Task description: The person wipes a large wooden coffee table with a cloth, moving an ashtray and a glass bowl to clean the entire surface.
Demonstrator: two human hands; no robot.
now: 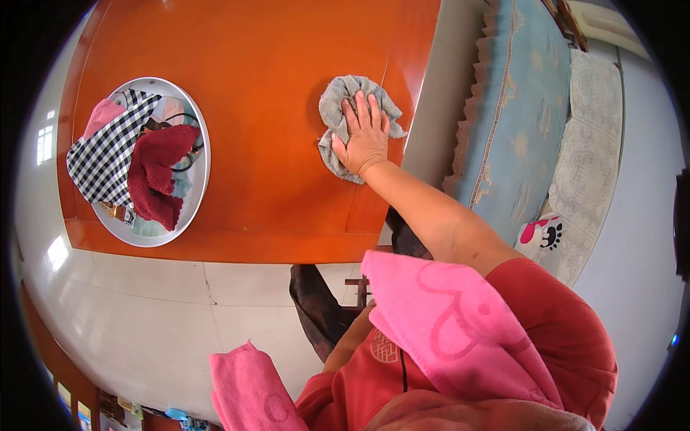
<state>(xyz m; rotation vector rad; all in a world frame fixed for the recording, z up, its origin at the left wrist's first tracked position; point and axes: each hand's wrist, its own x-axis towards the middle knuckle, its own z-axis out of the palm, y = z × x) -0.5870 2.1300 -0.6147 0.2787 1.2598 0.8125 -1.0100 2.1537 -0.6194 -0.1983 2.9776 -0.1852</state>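
Observation:
My right hand [366, 134] lies flat on a crumpled grey cloth [337, 110], its fingers slightly spread and pointing toward the table's far side. The cloth rests on the glossy orange-brown wooden table [259, 134] near its right edge. My left forearm shows low in front of my body, but the left hand is hidden behind a pink cloth [447, 318] that hangs from around my neck. On the table's left side stands a round, white-rimmed tray [205, 178]. It holds a black-and-white checked cloth [110, 148], a dark red cloth [156, 167], a pink cloth [102, 117] and a black cord.
To the right of the table is a seat with a light blue, frilled cover [517, 118] and a pale patterned backrest cover [587, 140]. Light floor tiles [161, 296] lie in front of the table. Part of a dark wooden stool or chair [358, 291] shows by my legs.

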